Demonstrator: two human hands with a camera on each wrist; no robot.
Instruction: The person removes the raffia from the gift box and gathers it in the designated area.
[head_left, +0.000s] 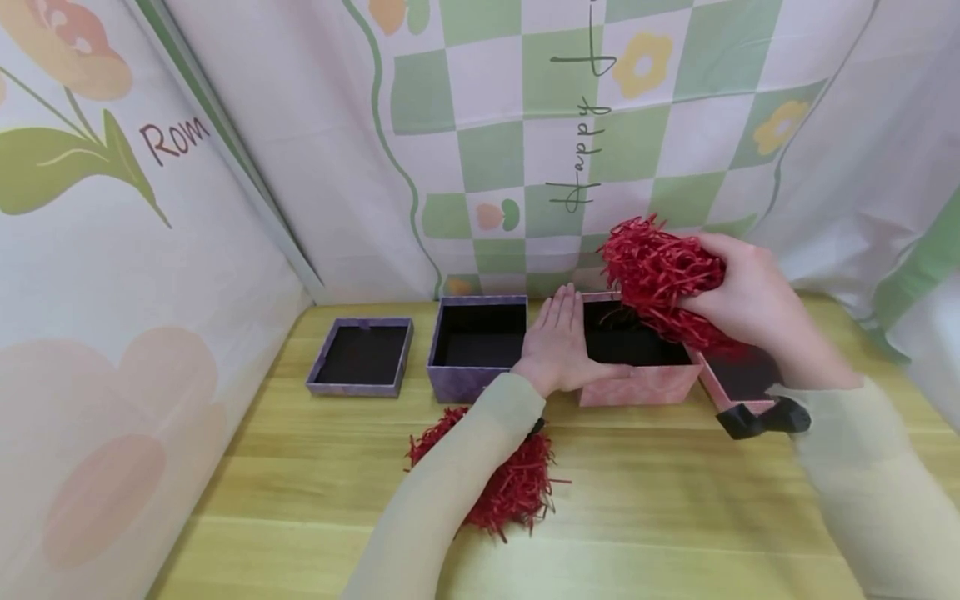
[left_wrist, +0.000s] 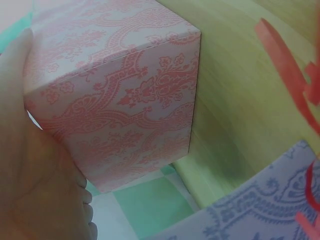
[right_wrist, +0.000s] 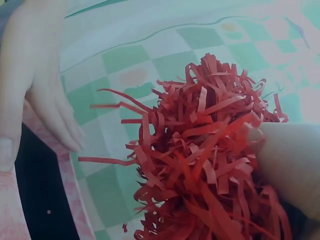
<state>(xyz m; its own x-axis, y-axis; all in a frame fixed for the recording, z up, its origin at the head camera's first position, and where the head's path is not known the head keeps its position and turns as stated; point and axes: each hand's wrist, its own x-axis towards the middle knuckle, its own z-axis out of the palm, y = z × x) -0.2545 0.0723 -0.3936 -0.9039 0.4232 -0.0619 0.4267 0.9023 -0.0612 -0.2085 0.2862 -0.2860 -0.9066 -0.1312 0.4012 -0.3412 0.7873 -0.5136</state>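
My right hand grips a bunch of red shredded paper above the right part of an uncovered pink patterned box. Loose strands stick out of the bunch in the right wrist view. My left hand rests against the left side of that box, its fingers straight and pointing to the back, the thumb laid along the front rim. In the left wrist view the pink floral wall stands beside the palm. Black lining shows inside the box.
Left of the pink box stands an uncovered purple box, with its lid farther left. A pink lid and black bow lie at the right. Another heap of red shredded paper sits under my left forearm. A printed curtain hangs behind.
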